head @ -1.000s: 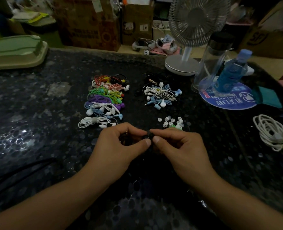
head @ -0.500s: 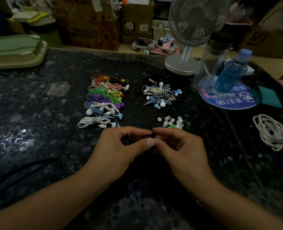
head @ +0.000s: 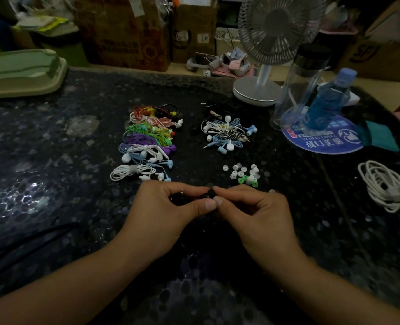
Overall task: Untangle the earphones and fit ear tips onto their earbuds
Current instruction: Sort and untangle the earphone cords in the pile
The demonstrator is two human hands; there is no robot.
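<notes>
My left hand [head: 168, 207] and my right hand [head: 252, 214] meet fingertip to fingertip over the dark table [head: 53, 184]. Between them both pinch a small black earbud [head: 209, 193]; its cord is lost against the dark surface. A loose heap of white and green ear tips [head: 243, 174] lies just beyond my right hand. A pile of coiled coloured earphones [head: 147, 141] sits behind my left hand. A second bunch of white and blue earphones [head: 227, 134] lies further right.
A desk fan [head: 264, 55] stands at the back, with a clear bottle [head: 302, 85] and a blue bottle [head: 323, 102] on a round blue mat [head: 323, 141]. A coiled white cable [head: 381, 184] lies at the right edge. A green tray [head: 20, 71] sits far left.
Both hands stay in place; the fingertips have drawn a little closer together around the black earbud.
</notes>
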